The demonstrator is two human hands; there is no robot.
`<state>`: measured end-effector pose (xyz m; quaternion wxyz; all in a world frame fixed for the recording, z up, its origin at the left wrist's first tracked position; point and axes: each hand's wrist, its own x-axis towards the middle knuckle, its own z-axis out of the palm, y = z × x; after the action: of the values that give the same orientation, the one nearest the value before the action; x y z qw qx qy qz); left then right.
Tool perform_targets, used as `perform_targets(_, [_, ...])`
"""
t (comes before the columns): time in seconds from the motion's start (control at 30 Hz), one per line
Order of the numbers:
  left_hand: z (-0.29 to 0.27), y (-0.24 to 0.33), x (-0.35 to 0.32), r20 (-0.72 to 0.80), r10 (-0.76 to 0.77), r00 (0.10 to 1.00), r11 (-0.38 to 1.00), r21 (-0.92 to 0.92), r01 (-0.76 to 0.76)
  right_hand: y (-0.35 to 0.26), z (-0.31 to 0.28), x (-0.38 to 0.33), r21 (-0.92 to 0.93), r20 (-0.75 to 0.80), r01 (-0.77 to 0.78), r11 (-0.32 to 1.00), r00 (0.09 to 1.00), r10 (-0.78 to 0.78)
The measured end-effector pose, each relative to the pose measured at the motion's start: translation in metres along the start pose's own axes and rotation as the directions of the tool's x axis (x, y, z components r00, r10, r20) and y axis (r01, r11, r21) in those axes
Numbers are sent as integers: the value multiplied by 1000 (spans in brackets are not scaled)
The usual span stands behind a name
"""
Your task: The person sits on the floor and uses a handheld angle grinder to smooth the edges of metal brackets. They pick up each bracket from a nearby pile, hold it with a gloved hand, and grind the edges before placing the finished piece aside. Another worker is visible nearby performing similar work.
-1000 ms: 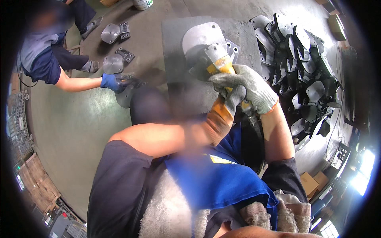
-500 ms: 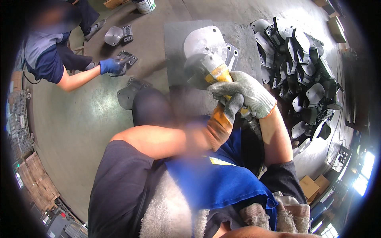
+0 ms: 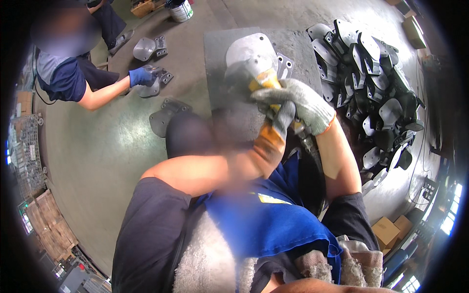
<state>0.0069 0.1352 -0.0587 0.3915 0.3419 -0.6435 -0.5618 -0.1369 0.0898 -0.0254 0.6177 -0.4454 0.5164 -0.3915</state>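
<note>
A jumbled heap of dark metal brackets (image 3: 372,97) with smooth, rounded plates covers the floor on the right. Beside it lies a flat, scuffed grey slab (image 3: 217,53), bearing a single bracket (image 3: 246,51) with a pale, round-cornered plate. Over that plate's near edge, its head blurred, is a yellow power grinder (image 3: 266,80). The right hand (image 3: 305,100), in ribbed whitish knit, and the left hand (image 3: 271,136), in orange fabric with dark fingers, both wrap its body.

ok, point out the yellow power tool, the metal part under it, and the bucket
yellow power tool (image 3: 267,79): head view, yellow section of its body
metal part (image 3: 248,48): head view, bright face of its rounded plate
bucket (image 3: 182,13): head view, outer side wall
</note>
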Motion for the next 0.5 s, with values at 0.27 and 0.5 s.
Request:
perform_targets(0.27, [-26,62,-1,518,-420,745,890,77,449,1,1,-81,194,-118,-289,937,942,315])
perform_targets(0.5, [-99,60,100,-164,-58,985,900,419,123,-4,-7,-122,393,-342,-66,917,915,213])
